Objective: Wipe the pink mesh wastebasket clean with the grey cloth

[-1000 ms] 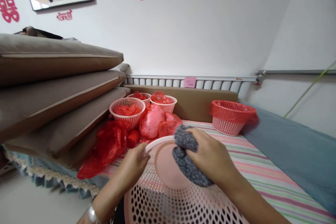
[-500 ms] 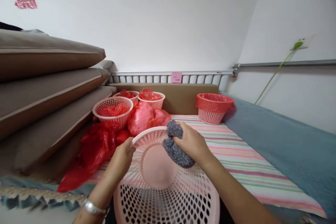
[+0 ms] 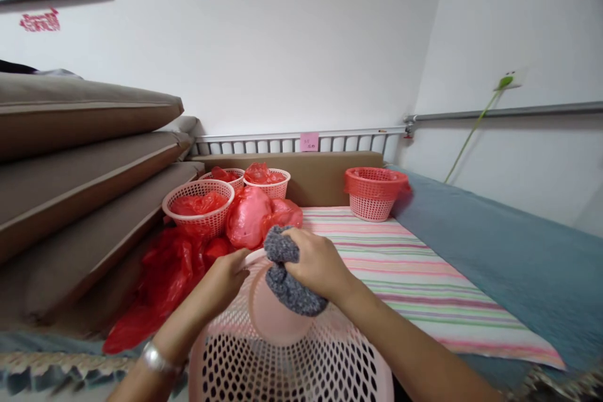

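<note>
A pink perforated plastic basket (image 3: 287, 370) is tipped with its open mouth toward me, low in the middle of the view. My left hand (image 3: 225, 282) grips its far rim on the left, thumb and fingers closed over the edge. In my right hand (image 3: 320, 264) is a bunched grey fuzzy cloth (image 3: 296, 292), pressed against the far rim close to the left hand. The cloth covers part of that rim. Just beyond the basket lie red plastic bags (image 3: 249, 217), and a loose red bag (image 3: 155, 289) spreads out left of my left forearm.
Smaller pink baskets with red bags inside, such as the nearest basket (image 3: 214, 223), stand at the back left. A red-lined basket (image 3: 372, 207) stands at the back right on a striped sheet (image 3: 424, 282). Stacked cushions (image 3: 94, 151) rise at the left; a radiator (image 3: 264, 146) lines the wall.
My right hand has slid the grey cloth leftward along the basket's rim, nearer my left hand. The left hand keeps its hold. The view has shifted slightly up and right.
</note>
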A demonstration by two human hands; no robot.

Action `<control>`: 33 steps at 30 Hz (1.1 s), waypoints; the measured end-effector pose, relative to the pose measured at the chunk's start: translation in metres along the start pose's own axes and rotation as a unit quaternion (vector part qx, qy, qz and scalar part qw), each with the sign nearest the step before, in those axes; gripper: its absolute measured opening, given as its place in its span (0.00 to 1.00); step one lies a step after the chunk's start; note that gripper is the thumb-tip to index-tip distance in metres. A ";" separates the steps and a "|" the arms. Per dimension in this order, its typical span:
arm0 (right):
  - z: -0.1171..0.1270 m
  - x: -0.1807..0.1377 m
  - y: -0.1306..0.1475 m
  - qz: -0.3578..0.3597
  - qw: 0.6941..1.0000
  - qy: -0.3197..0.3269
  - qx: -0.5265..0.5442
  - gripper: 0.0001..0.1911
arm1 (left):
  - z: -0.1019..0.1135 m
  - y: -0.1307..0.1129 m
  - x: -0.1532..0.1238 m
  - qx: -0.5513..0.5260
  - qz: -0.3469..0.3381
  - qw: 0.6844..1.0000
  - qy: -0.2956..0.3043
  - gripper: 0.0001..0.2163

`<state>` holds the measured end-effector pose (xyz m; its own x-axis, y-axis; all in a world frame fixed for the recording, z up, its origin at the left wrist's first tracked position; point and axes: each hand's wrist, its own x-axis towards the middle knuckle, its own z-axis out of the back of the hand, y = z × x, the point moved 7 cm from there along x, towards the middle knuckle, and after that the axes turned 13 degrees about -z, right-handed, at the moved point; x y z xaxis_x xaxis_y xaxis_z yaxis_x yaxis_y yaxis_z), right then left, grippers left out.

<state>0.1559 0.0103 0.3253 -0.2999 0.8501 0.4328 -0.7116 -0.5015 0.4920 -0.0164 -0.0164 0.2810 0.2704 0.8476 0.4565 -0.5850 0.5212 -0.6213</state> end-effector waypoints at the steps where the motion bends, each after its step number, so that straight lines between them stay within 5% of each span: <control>1: -0.005 0.006 0.005 0.009 1.000 0.006 -0.016 0.20 | 0.000 0.000 0.008 0.002 -0.006 1.000 0.004 0.14; 6: -0.020 0.022 -0.014 -0.050 0.998 0.007 -0.035 0.19 | 0.000 0.027 0.012 -0.009 0.031 0.999 -0.033 0.09; 13: -0.017 -0.016 -0.076 -0.223 0.975 0.004 0.001 0.16 | 0.007 0.074 -0.049 -0.023 0.131 0.985 -0.106 0.11; 16: -0.010 -0.024 -0.078 -0.221 0.975 -0.015 0.003 0.15 | 0.008 0.067 -0.057 0.027 0.126 0.986 -0.104 0.11; 19: -0.004 -0.012 -0.058 -0.193 0.981 -0.014 -0.036 0.12 | 0.011 0.046 -0.037 0.091 0.106 0.988 -0.062 0.07; 25: -0.004 0.018 0.015 0.007 0.995 0.012 -0.100 0.13 | 0.000 0.012 0.031 0.017 0.018 0.999 0.044 0.08; 28: -0.013 0.023 0.006 -0.008 0.994 0.016 -0.112 0.13 | -0.013 0.024 0.036 -0.028 0.026 0.999 0.028 0.11; 33: -0.019 0.010 -0.045 -0.117 0.990 0.016 -0.082 0.14 | -0.030 0.053 0.009 -0.045 0.087 0.995 -0.002 0.09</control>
<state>0.1729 0.0441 0.2931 -0.1329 0.9456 0.2971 -0.8568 -0.2603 0.4452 -0.0222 0.0218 0.2337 0.1683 0.9255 0.3392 -0.5516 0.3736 -0.7458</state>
